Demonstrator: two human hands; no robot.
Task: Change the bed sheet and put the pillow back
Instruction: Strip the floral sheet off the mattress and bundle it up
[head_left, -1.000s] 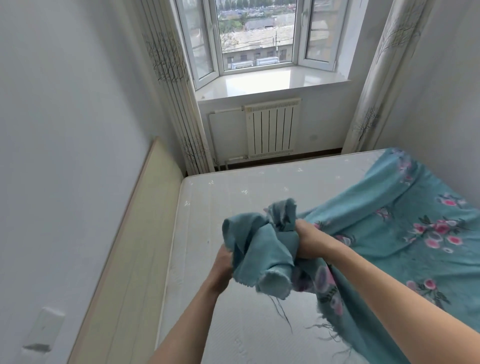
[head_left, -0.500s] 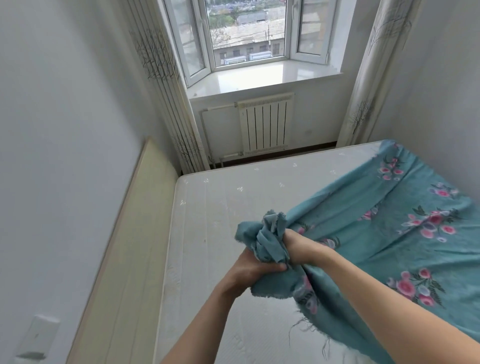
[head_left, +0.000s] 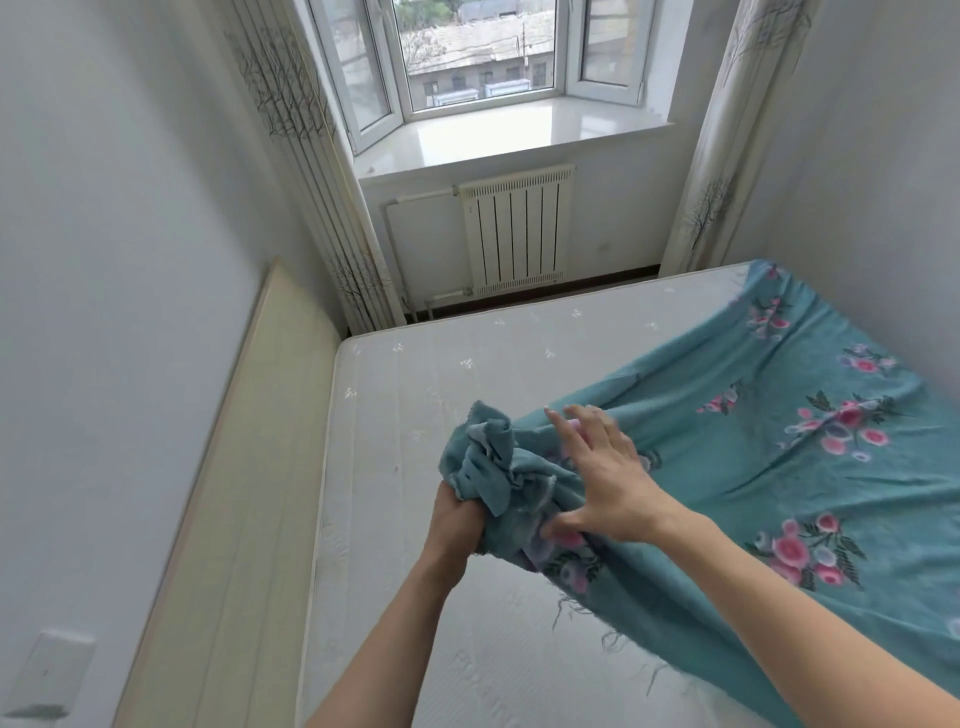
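A teal bed sheet (head_left: 769, 467) with pink flowers covers the right part of a bare white mattress (head_left: 405, 415). Its near corner is bunched into a wad held above the mattress. My left hand (head_left: 457, 519) is shut on the underside of that wad. Against the sheet just right of the wad lies my right hand (head_left: 608, 478), fingers spread and gripping nothing. Loose threads hang from the sheet's frayed edge. No pillow is in view.
A pale wooden headboard (head_left: 244, 493) runs along the left wall. Beyond the bed's far edge stand a white radiator (head_left: 517, 231), a bay window with a sill (head_left: 493, 132), and curtains (head_left: 311, 171) on both sides. A wall socket (head_left: 49, 670) sits at lower left.
My right hand has let go of the bunched sheet and opened flat against it. My left hand has taken over the wad. The view has tilted downward.
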